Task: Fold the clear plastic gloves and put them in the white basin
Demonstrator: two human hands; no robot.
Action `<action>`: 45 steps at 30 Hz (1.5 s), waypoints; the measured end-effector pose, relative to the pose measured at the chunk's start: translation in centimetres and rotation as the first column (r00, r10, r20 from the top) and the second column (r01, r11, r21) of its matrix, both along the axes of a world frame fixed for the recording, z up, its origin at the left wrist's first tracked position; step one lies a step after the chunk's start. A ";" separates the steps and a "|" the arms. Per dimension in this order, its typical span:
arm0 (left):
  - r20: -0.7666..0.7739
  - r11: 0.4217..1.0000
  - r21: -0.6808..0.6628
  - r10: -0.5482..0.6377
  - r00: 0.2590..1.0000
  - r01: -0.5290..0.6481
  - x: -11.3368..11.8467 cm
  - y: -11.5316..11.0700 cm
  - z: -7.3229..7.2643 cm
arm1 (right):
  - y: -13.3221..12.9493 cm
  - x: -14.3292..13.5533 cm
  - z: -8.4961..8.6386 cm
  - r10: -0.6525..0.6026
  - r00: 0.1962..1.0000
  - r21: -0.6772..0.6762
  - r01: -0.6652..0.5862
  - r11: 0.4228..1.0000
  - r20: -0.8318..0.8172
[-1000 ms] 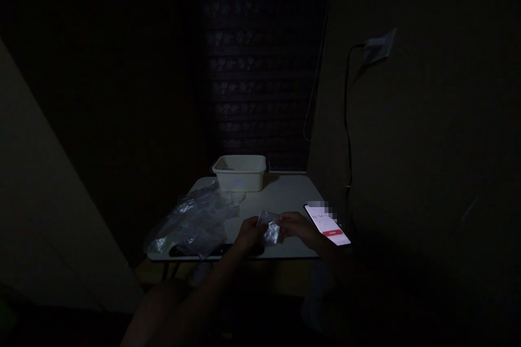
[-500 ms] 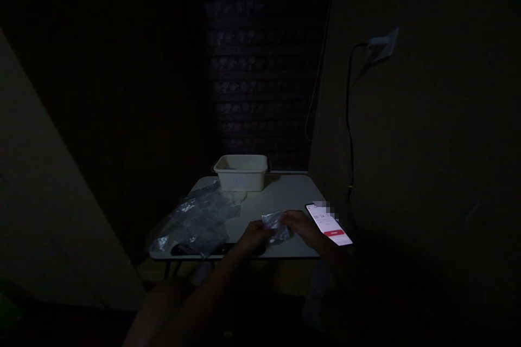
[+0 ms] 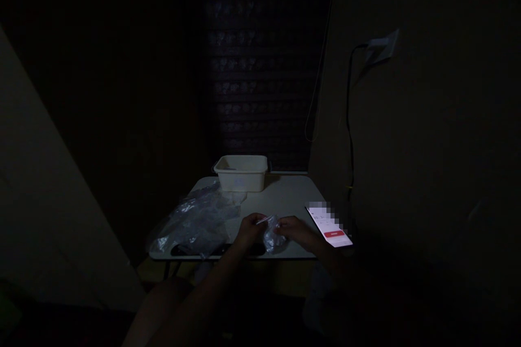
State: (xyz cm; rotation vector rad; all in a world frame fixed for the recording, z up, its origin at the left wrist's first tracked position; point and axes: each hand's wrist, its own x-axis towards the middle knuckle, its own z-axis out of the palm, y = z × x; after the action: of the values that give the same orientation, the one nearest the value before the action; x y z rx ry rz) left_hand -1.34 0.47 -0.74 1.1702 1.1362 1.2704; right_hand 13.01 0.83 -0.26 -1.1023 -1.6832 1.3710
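Observation:
A crumpled clear plastic bag (image 3: pixel 274 237) hangs between my two hands over the front of a small white table (image 3: pixel 285 195). My left hand (image 3: pixel 251 229) is closed on the bag's upper left edge, where a thin pale strip shows. From the other side my right hand (image 3: pixel 292 229) pinches the bag near its top. To the left, a heap of clear plastic bags (image 3: pixel 199 219) spreads over the table and its left edge. Dim light hides the finer details of the fingers.
A white tub (image 3: pixel 243 180) with dark handles stands at the table's back. A lit phone (image 3: pixel 331 227) lies at the right edge. Beyond are a dark blind (image 3: pixel 244 76) and a wall socket (image 3: pixel 382 47) with a hanging cable. My knee shows at lower left.
My left hand has moved slightly up and left, and my right hand a little down. The bag between them now hangs lower and looks more bunched.

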 end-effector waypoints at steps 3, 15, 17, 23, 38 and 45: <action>0.007 0.999 -0.047 -0.006 1.000 0.007 0.1 0.2 -0.4 | 0.5 0.2 -0.4 -0.045 0.999 0.025 0.046 0.999 -0.015; -0.065 0.997 0.000 -0.072 0.995 0.073 0.1 -0.1 -0.7 | 0.9 0.7 -0.6 -0.043 0.998 0.075 0.040 0.996 0.040; -0.077 0.997 0.017 -0.073 0.994 0.074 0.0 -0.1 -0.7 | 0.9 0.6 -0.6 -0.045 0.998 0.084 0.042 0.996 0.038; -0.147 0.997 0.045 -0.055 0.988 0.063 0.1 0.0 -0.9 | 0.8 0.5 -0.4 -0.094 0.994 0.123 0.087 0.989 0.050; -0.207 0.996 0.092 -0.002 0.978 0.021 -0.1 0.2 -0.8 | 0.6 0.3 -0.1 -0.117 0.989 0.141 0.104 0.985 0.090; -0.223 0.994 0.110 0.020 0.975 0.005 -0.1 0.2 -0.8 | 0.6 0.4 0.1 -0.129 0.985 0.145 0.111 0.983 0.118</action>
State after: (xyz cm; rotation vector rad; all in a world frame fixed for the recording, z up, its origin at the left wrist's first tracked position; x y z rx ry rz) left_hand -1.42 0.66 -1.54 1.4204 1.2470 1.2425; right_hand 13.42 1.38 -0.11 -1.2118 -1.7430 1.1120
